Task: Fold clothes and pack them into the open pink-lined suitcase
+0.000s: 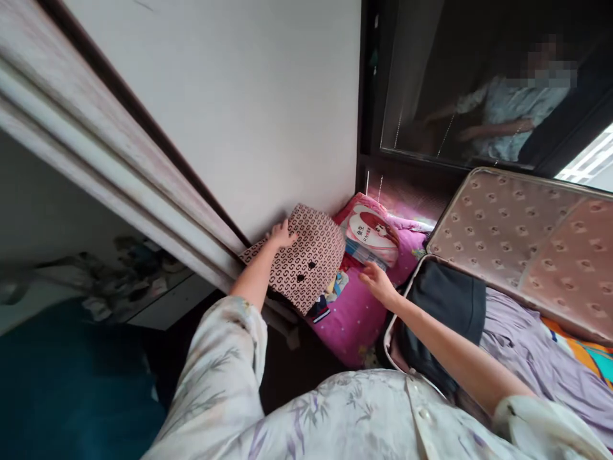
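My left hand rests on a tan cloth piece with a dark repeating S-like pattern and two small black marks; it looks like a cushion or folded fabric. Its fingers are apart. My right hand hovers over the magenta dotted bedding, fingers loosely bent and apart, with nothing visible in them. Beyond it lies a flat pink-and-white pack with a red picture and printed characters. Beside the patterned piece, partly covered by it, are a dark striped cloth and small light-coloured cloths.
An open suitcase with patterned pink lining stands at right, holding a black folded cloth and mauve fabric. A white wall panel rises behind, a pale frame runs at left, and dark glass reflects a person.
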### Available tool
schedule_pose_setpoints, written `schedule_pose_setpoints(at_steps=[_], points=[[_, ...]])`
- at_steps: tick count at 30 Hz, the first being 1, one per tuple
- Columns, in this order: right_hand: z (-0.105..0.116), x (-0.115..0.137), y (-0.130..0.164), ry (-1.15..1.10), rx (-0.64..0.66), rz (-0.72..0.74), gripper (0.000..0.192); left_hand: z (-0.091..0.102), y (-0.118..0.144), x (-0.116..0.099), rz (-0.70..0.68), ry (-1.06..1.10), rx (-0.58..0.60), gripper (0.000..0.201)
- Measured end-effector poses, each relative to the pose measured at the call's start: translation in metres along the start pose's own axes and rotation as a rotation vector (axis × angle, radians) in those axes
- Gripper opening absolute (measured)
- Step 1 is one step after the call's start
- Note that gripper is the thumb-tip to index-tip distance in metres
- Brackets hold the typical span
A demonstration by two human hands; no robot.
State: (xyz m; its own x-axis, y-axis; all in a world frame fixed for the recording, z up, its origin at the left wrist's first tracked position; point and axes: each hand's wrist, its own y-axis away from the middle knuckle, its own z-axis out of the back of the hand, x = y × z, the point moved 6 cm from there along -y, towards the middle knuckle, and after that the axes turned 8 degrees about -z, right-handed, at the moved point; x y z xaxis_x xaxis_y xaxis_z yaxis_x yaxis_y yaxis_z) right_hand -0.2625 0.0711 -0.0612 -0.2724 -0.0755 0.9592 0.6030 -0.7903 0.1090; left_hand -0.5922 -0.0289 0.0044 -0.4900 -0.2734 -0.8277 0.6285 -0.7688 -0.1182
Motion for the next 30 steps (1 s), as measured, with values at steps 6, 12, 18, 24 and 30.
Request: schedule_pose_setpoints(at_steps=[6,12,18,24,30], points=[[0.117,-0.143,0.151,-0.132,-0.188,-0.442,0.056,-0.129,0.048,0.116,0.242,-0.31,0.405,0.072],[0.194,-0.198,0.295,-0.248,-0.611,-0.714,0.061,-0.192,0.028,0.138,0.021,-0.687,0.301,0.055],[0.199,-0.205,0.315,-0.311,-0.722,-0.71,0.059,-0.355,0.078,-0.015,-0.292,0.07,0.448,0.052],[0.207,-0.196,0.306,-0.375,-0.652,-0.58,0.056,-0.492,0.15,-0.113,-0.214,-0.243,0.674,0.098],[0.217,-0.228,0.343,-0.389,-0.68,-0.577,0.058,-0.52,0.114,-0.162,-0.588,-0.634,0.641,0.069]])
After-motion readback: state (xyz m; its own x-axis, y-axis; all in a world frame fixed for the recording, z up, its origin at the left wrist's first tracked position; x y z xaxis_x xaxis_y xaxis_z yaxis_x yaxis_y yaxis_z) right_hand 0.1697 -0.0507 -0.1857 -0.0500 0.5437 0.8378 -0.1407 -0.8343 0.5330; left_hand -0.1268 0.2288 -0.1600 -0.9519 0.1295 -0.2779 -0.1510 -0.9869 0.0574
